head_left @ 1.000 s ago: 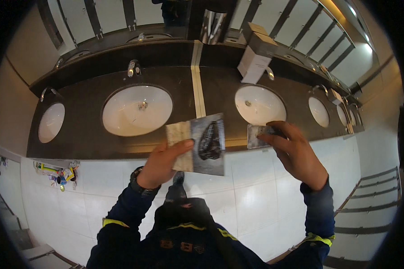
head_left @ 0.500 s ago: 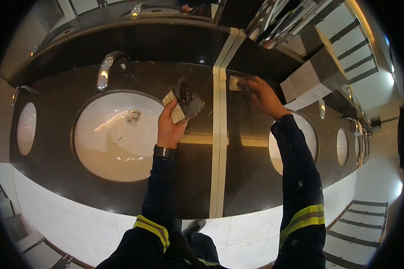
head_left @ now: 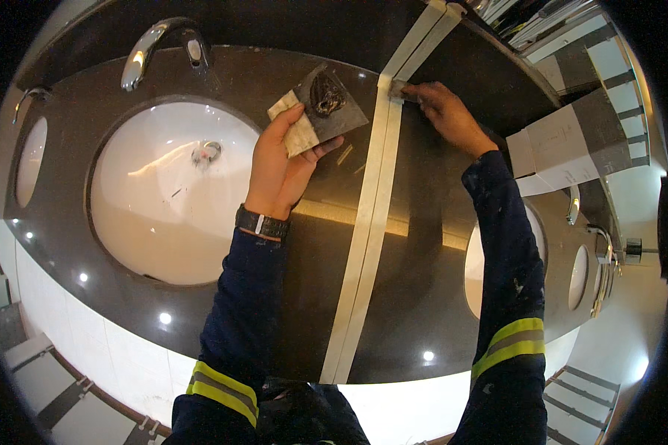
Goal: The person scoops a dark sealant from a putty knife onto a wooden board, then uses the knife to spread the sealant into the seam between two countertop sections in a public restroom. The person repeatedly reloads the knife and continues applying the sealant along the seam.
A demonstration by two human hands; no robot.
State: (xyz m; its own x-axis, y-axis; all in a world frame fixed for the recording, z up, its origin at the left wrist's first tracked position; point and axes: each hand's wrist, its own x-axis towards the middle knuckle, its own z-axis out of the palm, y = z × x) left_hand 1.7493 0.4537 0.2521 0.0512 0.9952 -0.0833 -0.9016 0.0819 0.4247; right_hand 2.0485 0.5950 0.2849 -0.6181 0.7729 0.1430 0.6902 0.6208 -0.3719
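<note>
My left hand (head_left: 280, 167) grips a flat square board (head_left: 346, 110) by its pale, tape-like side. A lump of glossy dark paste (head_left: 325, 97) sits on the board's grey side. It is held above the dark countertop (head_left: 416, 285), right of the large white basin (head_left: 171, 237). My right hand (head_left: 453, 119) pinches a small flat spreader (head_left: 399, 90), partly hidden by the fingers. Its edge meets the seam between two strips of masking tape (head_left: 367, 215), near where the countertop meets the backsplash. The tape runs from the front edge back and up the backsplash.
A chrome faucet (head_left: 152, 52) arches behind the large basin. Another basin (head_left: 476, 259) lies partly behind my right forearm. A white and grey cardboard box (head_left: 564, 148) stands on the counter at the right, near a second faucet (head_left: 574, 205).
My right hand has brought the spreader from the countertop right of the tape onto the seam at the back. My left hand still holds the board. The view has tilted and come closer.
</note>
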